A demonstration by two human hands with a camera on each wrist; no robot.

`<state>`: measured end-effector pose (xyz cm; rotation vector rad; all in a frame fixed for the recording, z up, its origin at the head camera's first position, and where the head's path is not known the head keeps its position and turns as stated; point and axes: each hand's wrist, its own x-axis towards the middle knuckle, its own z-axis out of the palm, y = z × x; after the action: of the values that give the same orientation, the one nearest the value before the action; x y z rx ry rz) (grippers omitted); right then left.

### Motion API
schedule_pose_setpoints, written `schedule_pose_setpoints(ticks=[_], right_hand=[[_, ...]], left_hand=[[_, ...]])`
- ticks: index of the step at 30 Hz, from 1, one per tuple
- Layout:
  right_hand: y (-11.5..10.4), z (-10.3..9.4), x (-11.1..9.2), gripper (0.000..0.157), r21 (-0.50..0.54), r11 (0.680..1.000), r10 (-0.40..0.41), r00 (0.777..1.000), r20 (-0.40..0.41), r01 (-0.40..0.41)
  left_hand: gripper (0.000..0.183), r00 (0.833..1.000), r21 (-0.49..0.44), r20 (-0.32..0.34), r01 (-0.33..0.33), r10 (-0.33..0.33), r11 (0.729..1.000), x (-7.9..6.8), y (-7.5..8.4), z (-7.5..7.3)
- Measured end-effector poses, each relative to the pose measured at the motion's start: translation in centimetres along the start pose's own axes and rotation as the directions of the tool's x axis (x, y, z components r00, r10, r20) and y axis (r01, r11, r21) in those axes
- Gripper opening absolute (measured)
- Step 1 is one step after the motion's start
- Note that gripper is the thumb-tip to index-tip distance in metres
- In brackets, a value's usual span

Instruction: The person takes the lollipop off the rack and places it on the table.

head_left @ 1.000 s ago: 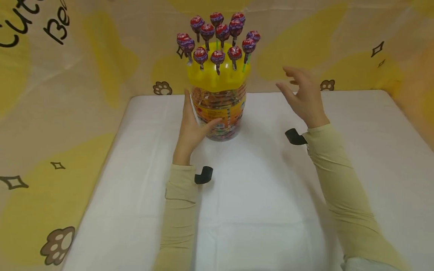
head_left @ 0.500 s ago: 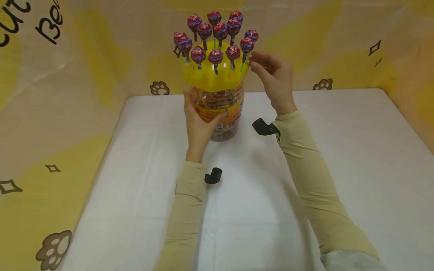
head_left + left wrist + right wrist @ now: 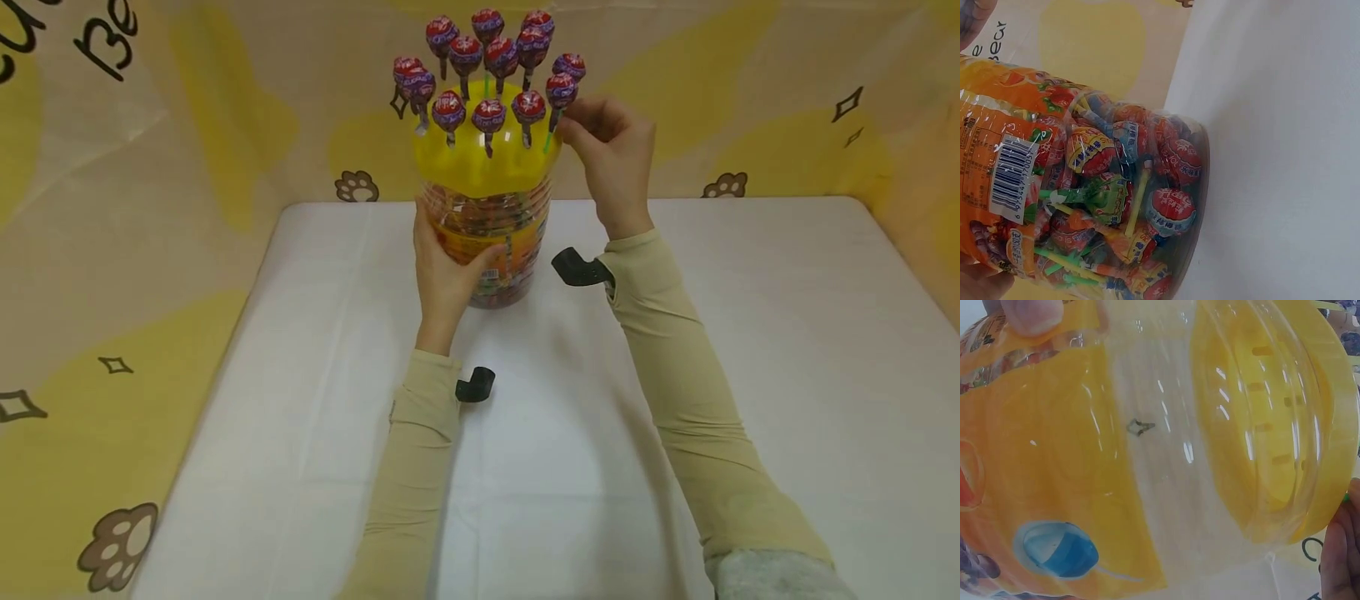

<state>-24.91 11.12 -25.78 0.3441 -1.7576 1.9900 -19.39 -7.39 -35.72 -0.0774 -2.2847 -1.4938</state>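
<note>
Left hand grips the candy jar while the right hand works at its yellow lid

Head view: the jar stands upright at the far side of the white bench, close to the patterned backdrop. Wrapped lollipops stand on sticks all round the lid (red and purple, every one). The left hand clasps the jar's left side, thumb across the near face. The right hand is at the lid's right edge, thumb and forefinger together behind the right-hand lollipops. Each sleeve carries a black bracket at the cuff.

Left wrist view: the jar's clear base shows more sweets inside, with a barcode on the orange label. Parts of the left hand show on both sides of the jar.

Right wrist view: slots mark the lid, and a blue sweet is printed on the label. The right fingers pinch a green lollipop stick beside the lid; which lollipop it belongs to, I cannot tell.
</note>
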Motion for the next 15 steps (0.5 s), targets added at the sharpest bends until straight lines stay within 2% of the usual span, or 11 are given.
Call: schedule_pose_setpoints(ticks=[7, 10, 13, 15], right_hand=[[-0.45, -0.02, 0.11, 0.007, 0.024, 1.0, 0.003, 1.0, -0.023, -0.003], [-0.65, 0.05, 0.05, 0.007, 0.063, 0.998, -0.018, 0.999, -0.047, 0.021], [-0.39, -0.08, -0.11, 0.009, 0.079, 0.993, -0.079, 0.995, -0.058, 0.083], [-0.24, -0.35, -0.32, 0.01, 0.112, 0.991, -0.067, 0.996, -0.06, 0.073]], left_hand=[[0.111, 1.0, 0.007, 0.004, 0.008, -0.008, 1.0, -0.1, 0.03, 0.1], [0.11, 1.0, 0.01, 0.002, 0.009, -0.009, 1.0, -0.07, 0.01, 0.12], [0.11, 1.0, 0.011, 0.002, 0.01, -0.01, 1.0, -0.03, 0.02, 0.11], [0.11, 1.0, 0.01, 0.004, 0.014, -0.014, 1.0, -0.06, 0.07, 0.06]])
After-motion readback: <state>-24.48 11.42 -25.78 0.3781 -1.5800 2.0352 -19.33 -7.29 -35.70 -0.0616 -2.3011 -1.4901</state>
